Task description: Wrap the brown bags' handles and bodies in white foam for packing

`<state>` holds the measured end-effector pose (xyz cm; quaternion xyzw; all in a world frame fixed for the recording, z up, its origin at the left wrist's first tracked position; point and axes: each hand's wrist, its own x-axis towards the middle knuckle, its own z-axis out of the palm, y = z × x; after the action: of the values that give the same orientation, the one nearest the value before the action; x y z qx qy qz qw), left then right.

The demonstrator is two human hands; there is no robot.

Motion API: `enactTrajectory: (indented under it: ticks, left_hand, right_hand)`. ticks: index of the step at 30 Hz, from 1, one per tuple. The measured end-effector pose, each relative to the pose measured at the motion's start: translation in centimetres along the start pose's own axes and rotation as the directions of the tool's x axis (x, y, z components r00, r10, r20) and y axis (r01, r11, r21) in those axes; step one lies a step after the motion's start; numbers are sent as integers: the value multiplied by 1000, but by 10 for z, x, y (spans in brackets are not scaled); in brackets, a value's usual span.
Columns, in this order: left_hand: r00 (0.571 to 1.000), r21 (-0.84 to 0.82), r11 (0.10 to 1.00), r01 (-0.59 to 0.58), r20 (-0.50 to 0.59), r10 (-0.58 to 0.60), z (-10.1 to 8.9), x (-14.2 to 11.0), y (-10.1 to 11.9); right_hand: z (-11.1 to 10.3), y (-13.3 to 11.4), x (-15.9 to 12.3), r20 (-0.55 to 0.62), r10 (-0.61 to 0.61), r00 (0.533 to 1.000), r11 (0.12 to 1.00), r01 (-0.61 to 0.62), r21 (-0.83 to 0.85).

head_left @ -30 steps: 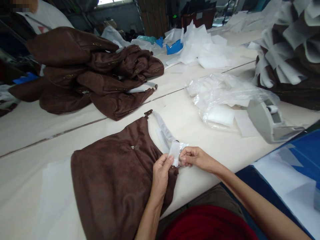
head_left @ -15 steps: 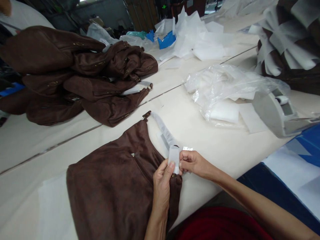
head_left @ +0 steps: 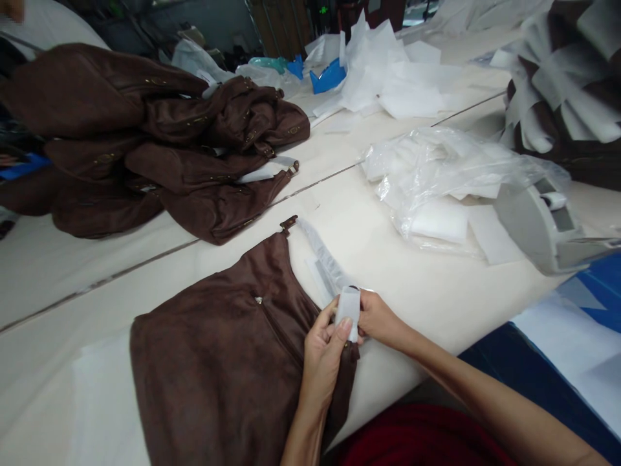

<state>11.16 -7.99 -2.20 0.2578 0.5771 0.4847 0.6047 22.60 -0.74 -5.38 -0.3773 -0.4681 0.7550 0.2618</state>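
Observation:
A brown leather handbag (head_left: pixel 218 362) lies flat on the pale table in front of me. Its strap (head_left: pixel 320 249) is covered in translucent white wrap and runs from the far tab toward my hands. My left hand (head_left: pixel 324 349) pinches a small folded piece of white foam sheet (head_left: pixel 348 310) at the strap's near end, thumb on top. Close against its right side is my right hand (head_left: pixel 381 320), fingers curled at the foam's edge and partly hidden behind it. A bit of dark strap shows above the foam.
Brown handbags (head_left: pixel 145 155) are heaped at the left. A clear plastic bag of white foam sheets (head_left: pixel 436 188) lies right of centre, beside a grey tape dispenser (head_left: pixel 533 226). Loose white sheets (head_left: pixel 378 71) pile up behind. More wrapped bags (head_left: pixel 563 97) stand far right.
Both hands have shifted slightly right with the foam piece. My right hand has gone from pinching at the foam's right edge to reaching partly behind it.

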Motion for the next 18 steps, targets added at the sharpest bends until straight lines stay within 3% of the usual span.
enactTrajectory:
  ticks: [5,9,11,13,15,16,18]
  left_hand:
    - [998,63,996,-59,40,57,6,1,3]
    - [971,367,903,-223,1,239,1,-15,10]
    - [941,559,782,-276,-6,337,-2,-29,10]
    - [910,741,597,-307,44,413,-5,-42,6]
    - [891,868,374,-326,150,428,-9,-53,-2]
    - [889,900,279,-335,203,411,-11,-56,-6]
    - [887,924,151,-350,276,370,-14,-59,-13]
  right_hand:
    - [-20,-10,-9,-69,42,997,997,-46,-59]
    - [-54,-20,-40,-249,-95,964,939,4,-343]
    - [-65,-22,-56,-254,-278,926,800,77,-595]
    - [-68,-20,-69,-134,-448,884,567,165,-807]
    - [-68,-14,-80,22,-501,865,368,235,-900]
    - [-68,-11,-84,75,-488,870,315,255,-914]
    - [-71,-8,-89,99,-449,888,306,257,-917]
